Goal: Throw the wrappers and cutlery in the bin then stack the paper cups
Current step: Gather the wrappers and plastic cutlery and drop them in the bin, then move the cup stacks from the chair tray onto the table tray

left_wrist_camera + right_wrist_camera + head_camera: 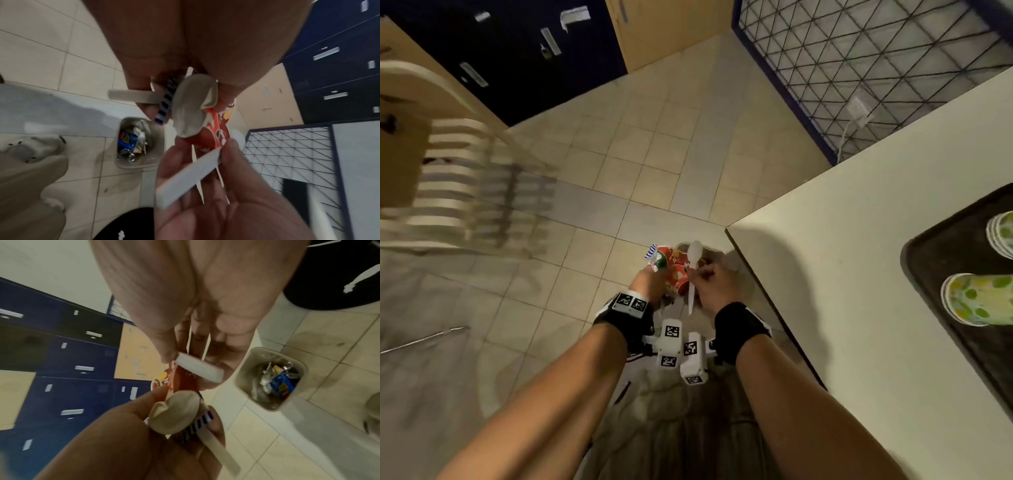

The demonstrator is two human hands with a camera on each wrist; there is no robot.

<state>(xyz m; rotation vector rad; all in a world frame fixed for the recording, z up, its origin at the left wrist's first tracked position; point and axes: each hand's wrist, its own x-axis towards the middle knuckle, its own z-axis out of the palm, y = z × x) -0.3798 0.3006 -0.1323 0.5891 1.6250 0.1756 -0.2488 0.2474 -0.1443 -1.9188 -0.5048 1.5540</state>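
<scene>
Both hands hover over the open bin [139, 164] on the floor. My left hand [652, 275] grips a bundle: a red printed wrapper [216, 129], a blue-and-white striped wrapper [164, 105] and a beige plastic spoon [195, 107]. My right hand [703, 275] pinches the handle of a white plastic spoon [693, 270], bowl pointing away from me. The bin holds several wrappers and cutlery pieces. Two green-patterned paper cups, one [976, 298] nearer and one [1001, 233] farther, lie on a dark tray [941, 260] at the right.
A pale table [842, 257] stands right of the bin, its corner close to my right hand. Stacked white chairs [448, 171] stand at the left. Dark blue lockers [510, 51] and a wire-grid panel [876, 51] line the far side of the tiled floor.
</scene>
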